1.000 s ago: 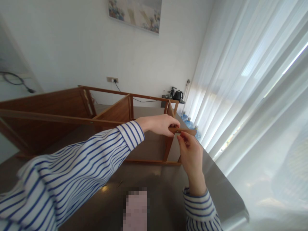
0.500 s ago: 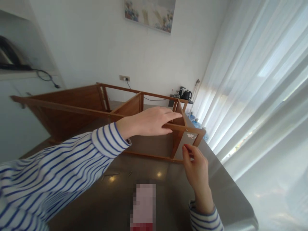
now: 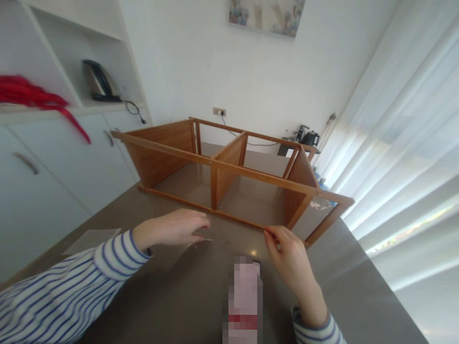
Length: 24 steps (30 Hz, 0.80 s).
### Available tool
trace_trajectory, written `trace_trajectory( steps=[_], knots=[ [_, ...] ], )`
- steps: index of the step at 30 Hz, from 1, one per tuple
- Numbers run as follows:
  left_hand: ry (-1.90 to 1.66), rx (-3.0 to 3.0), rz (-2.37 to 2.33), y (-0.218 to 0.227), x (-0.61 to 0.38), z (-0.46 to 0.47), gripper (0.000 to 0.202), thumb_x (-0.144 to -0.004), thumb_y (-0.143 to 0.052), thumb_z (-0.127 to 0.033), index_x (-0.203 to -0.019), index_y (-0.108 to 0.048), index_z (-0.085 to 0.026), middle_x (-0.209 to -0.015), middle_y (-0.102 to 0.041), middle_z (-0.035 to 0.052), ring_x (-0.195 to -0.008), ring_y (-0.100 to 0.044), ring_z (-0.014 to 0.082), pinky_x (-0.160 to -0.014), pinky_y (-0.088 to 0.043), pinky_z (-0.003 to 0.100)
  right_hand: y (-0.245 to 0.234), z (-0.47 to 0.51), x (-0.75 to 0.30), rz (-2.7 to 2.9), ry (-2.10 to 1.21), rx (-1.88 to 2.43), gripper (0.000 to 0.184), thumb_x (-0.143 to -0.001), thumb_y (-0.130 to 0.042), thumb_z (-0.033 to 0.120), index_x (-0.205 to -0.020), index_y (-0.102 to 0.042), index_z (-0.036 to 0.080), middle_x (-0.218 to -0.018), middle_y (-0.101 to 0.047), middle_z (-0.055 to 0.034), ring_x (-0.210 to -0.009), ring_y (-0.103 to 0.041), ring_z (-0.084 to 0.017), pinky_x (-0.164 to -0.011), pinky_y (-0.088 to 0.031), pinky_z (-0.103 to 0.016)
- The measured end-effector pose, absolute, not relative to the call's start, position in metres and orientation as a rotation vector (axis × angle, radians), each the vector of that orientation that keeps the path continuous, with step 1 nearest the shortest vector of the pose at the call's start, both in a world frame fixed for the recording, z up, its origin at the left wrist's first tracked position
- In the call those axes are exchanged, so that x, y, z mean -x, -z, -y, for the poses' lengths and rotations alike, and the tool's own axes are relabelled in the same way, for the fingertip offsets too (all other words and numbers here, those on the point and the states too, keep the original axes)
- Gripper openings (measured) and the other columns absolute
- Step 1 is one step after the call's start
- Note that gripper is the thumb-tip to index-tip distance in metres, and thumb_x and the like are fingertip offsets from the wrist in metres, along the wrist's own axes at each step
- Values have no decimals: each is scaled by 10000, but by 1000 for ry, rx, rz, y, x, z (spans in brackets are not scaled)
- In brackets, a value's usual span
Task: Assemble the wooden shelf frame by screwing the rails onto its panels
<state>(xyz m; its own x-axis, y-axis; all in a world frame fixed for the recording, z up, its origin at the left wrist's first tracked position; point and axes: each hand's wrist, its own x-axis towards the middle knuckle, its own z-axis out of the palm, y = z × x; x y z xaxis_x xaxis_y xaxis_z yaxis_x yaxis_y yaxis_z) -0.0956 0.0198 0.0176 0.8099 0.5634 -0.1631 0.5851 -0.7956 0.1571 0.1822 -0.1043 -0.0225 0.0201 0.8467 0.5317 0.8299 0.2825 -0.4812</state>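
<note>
A brown wooden shelf frame (image 3: 265, 176) lies on its side on the table, its shelf boards standing upright. My left hand (image 3: 175, 227) is low over the tabletop in front of the frame, holding nothing I can see, with a gap between thumb and curled fingers. Close to its fingertips are thin metal pieces, one of them a short pin-like rod (image 3: 226, 243). My right hand (image 3: 289, 255) is pinched, thumb against fingers, beside the frame's lower front rail (image 3: 244, 220). Whatever is between those fingertips is too small or hidden to make out.
A blurred-out pinkish object (image 3: 245, 291) lies on the grey table (image 3: 172, 296) between my arms. Clear plastic (image 3: 89, 240) is at the left. Beyond are a kettle (image 3: 98, 81) on a cabinet shelf, red fabric (image 3: 28, 93) and white curtains (image 3: 405, 143).
My left hand has come down from the frame's right-hand part to the tabletop near the small metal pieces. My right hand stays pinched. The view has swung left.
</note>
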Motion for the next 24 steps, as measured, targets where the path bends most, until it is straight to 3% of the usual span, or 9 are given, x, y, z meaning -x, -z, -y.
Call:
trace_trajectory(
  steps=[7,13,17,24],
  knots=[
    [189,-2755,-952,25,102,-24,180,-848,-565,-305,-960,-665,-204,-945,-659,58,-853,-636,201,-750,-454,282,37,95,-167,1964,-134,1570,186,-916,-480,227,-961,-657,190,-893,-697,-62,-836,-651,-194,-758,-489,-302],
    [143,-2929,-906,43,95,-18,225,-877,-445,-162,-839,-667,-163,-860,-674,93,-787,-654,214,-704,-469,303,46,96,-166,1964,-192,1621,188,-917,-476,217,-989,-647,193,-895,-689,-55,-837,-646,-200,-741,-482,-305],
    [179,-2968,-868,45,90,-19,228,-856,-443,-128,-832,-668,-151,-836,-687,110,-756,-663,224,-675,-473,313,48,97,-169,1944,-205,1607,189,-916,-473,216,-985,-648,189,-891,-688,-55,-841,-644,-200,-748,-481,-307],
    [134,-2937,-846,30,77,-15,155,-854,-482,-184,-822,-634,-182,-819,-688,63,-738,-652,201,-658,-446,292,49,102,-182,1870,-197,1619,201,-919,-464,226,-1001,-643,183,-918,-688,-65,-855,-639,-197,-766,-486,-308]
  ],
)
